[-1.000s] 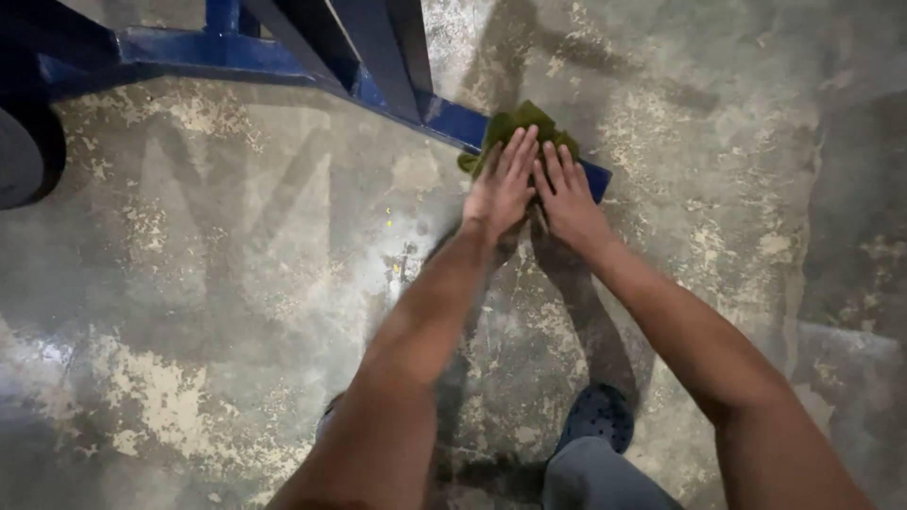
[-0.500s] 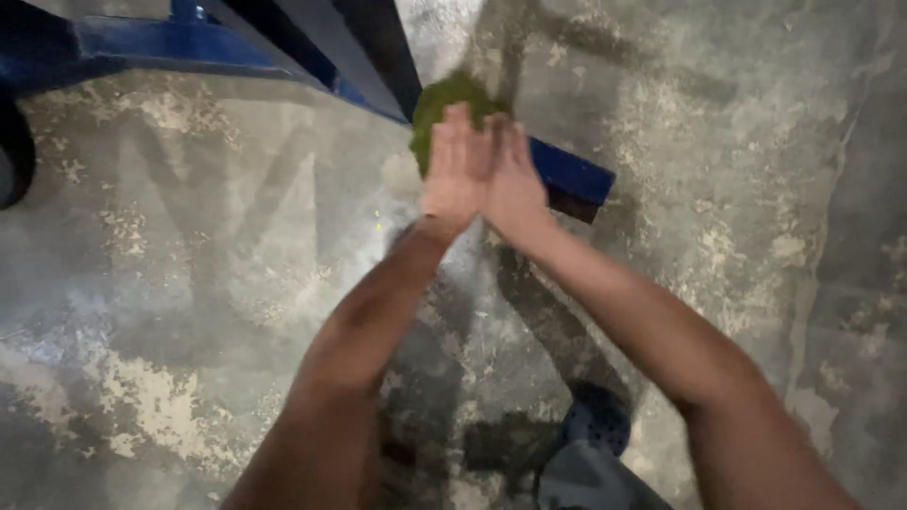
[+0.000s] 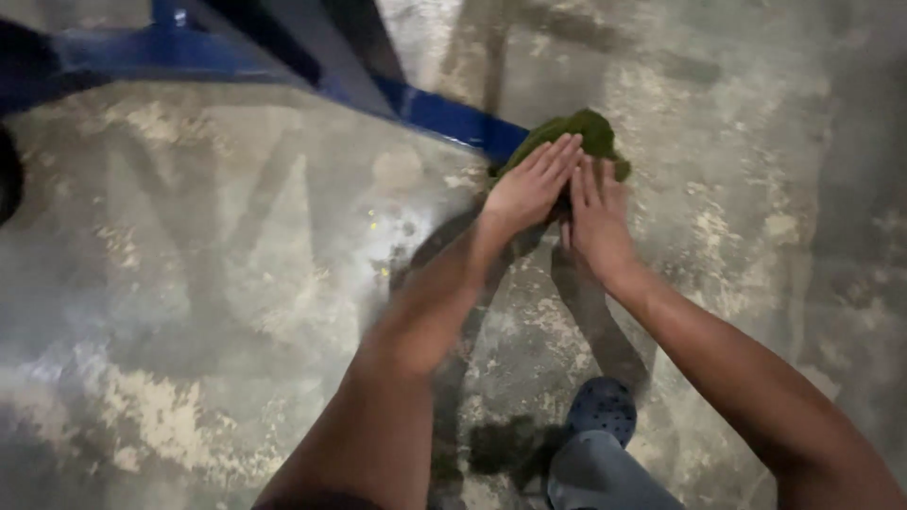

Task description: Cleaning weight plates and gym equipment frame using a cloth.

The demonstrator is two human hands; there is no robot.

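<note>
Both hands, the left hand point(image 3: 529, 189) and the right hand point(image 3: 595, 222), are pressing flat, fingers together, on the crumpled green cloth point(image 3: 590, 132) covering the end of the blue metal beam point(image 3: 444, 115); even pressure is probably helping.

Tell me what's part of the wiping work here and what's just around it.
In use:
left hand, flat on the green cloth
right hand, pressing the same cloth
blue metal bar under the cloth

Just around:
concrete floor
blue shoe
dark wheel at the left edge

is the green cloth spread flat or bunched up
Bunched up: the green cloth sits in a rumpled mound over the blue bar's end.
</note>
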